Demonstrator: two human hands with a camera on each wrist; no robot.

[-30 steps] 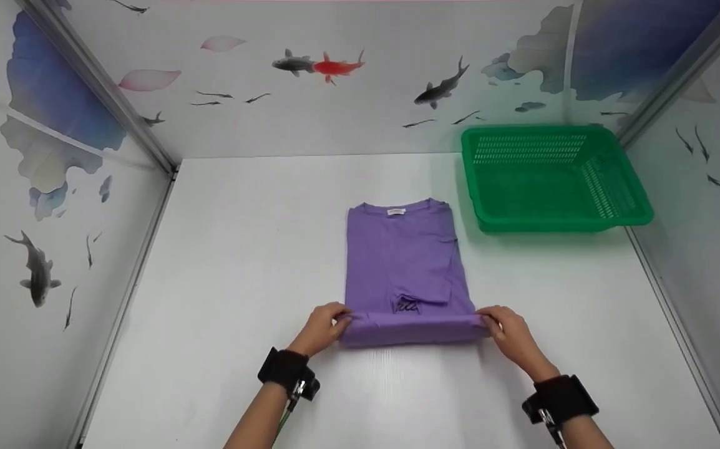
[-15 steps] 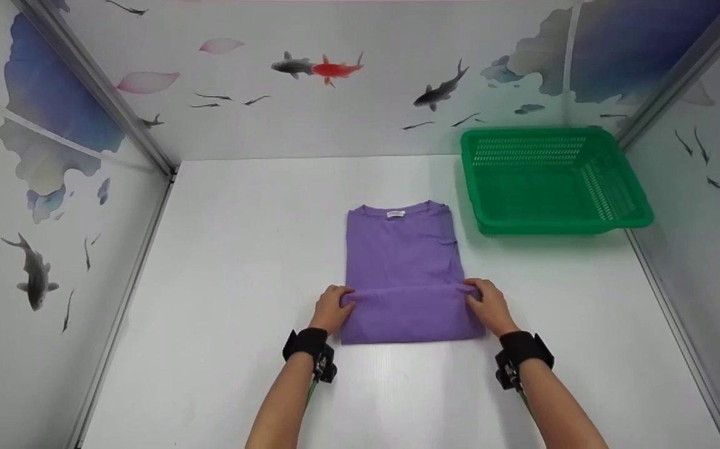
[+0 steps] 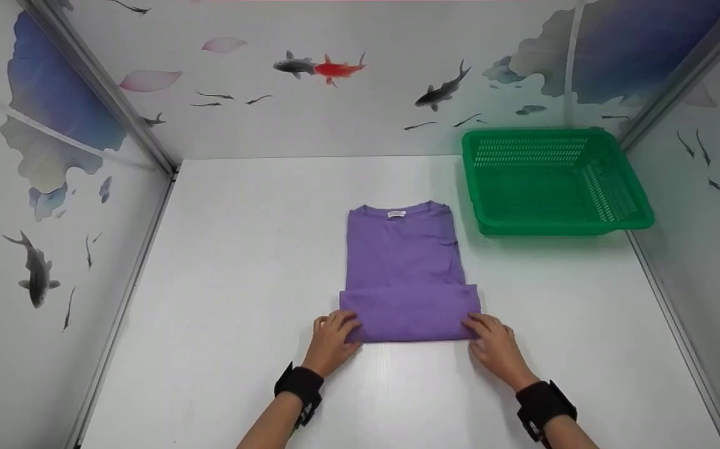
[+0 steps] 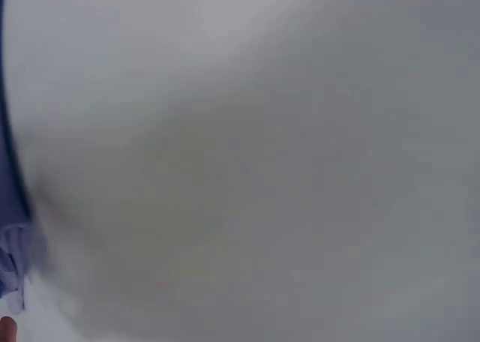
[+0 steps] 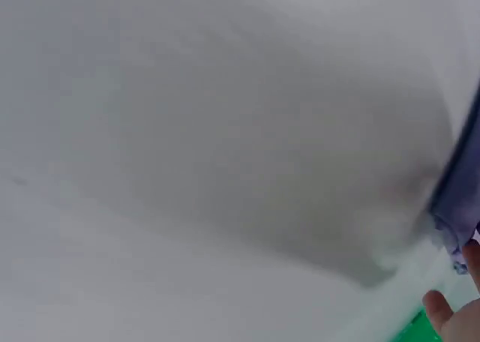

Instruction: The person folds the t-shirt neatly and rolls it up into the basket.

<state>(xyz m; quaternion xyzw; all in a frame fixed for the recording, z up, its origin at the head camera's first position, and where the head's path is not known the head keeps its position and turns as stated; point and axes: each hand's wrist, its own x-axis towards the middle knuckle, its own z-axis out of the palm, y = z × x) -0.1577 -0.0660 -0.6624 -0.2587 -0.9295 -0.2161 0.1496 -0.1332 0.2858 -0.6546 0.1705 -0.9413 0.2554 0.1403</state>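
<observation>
A purple T-shirt [image 3: 403, 249] lies folded on the white table, neckline and label at the far end, its lower part turned up into a flat band [image 3: 410, 315]. My left hand [image 3: 333, 340] rests with its fingers on the band's near left corner. At the near right corner, the fingers of my right hand [image 3: 494, 343] touch the band. In the right wrist view, two digits of my right hand [image 5: 457, 312] stand apart beside the shirt's edge [image 5: 457, 188]. Only a fingertip [image 4: 7, 328] and a strip of shirt [image 4: 11, 184] show in the left wrist view.
A green plastic basket [image 3: 553, 227] stands at the back right of the table [image 3: 241, 262]. White walls [image 3: 366, 125] printed with fish enclose the left, back and right sides. Black straps [image 3: 301, 383] circle both wrists.
The shirt's lower edge has been folded further up and laid flat, covering the dark print. Both hands moved away from me with it, then back to the near corners.
</observation>
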